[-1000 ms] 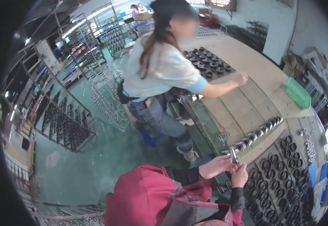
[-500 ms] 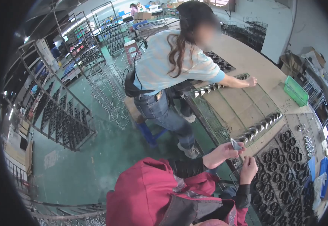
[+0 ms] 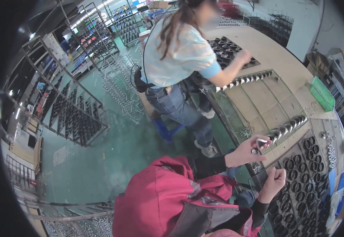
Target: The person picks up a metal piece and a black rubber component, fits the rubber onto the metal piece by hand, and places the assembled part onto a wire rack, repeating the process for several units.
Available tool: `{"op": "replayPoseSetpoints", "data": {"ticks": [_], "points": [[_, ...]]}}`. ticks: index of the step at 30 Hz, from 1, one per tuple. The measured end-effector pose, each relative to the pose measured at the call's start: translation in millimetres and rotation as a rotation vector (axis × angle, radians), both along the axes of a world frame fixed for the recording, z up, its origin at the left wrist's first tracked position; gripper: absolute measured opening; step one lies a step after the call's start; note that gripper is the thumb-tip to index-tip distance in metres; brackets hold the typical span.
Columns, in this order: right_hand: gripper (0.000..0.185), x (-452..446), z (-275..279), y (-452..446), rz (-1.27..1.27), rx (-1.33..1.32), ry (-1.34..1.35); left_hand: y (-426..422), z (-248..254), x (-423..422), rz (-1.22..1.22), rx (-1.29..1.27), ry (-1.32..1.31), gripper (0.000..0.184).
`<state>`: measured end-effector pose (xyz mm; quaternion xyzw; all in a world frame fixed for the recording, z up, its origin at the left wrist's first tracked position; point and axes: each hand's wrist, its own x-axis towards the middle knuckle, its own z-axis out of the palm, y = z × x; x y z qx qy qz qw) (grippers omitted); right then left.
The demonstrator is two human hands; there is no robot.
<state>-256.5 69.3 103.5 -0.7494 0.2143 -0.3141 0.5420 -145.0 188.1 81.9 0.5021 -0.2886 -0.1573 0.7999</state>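
Left grip (image 3: 258, 149): narrow, holding one curved shiny metal piece (image 3: 262, 143) at the fingertips. Right grip (image 3: 276, 177): narrow, fingers curled in, just beside and nearer the body; can't tell if anything's inside. Green wire rack (image 3: 272, 103) on the counter (image 3: 288, 55) beyond left grip, metal pieces lined up along its near and far edges. Black rings (image 3: 296, 170) in rows right of right grip. Green basket (image 3: 322, 94) well beyond both. Co-worker's hand (image 3: 243, 57) past the rack.

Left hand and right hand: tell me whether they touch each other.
Apart. The head view shows a plain gap between the left hand and the curled right hand, with background visible between them.
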Motion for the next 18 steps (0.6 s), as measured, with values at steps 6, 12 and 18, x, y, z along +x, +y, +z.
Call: {"op": "replayPoseSetpoints", "data": {"ticks": [6, 12, 18], "points": [[0.012, -8.4, 20.2, 22.6, 0.079, 0.113, -0.018, -9.5, 11.4, 11.3, 0.103, 0.068, -0.124, 0.061], [0.018, -15.4, 31.7, 31.5, 0.228, 0.167, 0.065, -28.6, 6.8, 20.2, 0.307, 0.041, -0.486, 0.069], [0.019, -10.4, 32.5, 31.3, 0.289, 0.257, 0.055, -39.5, 9.4, 24.3, 0.343, 0.009, -0.607, 0.069]]}}
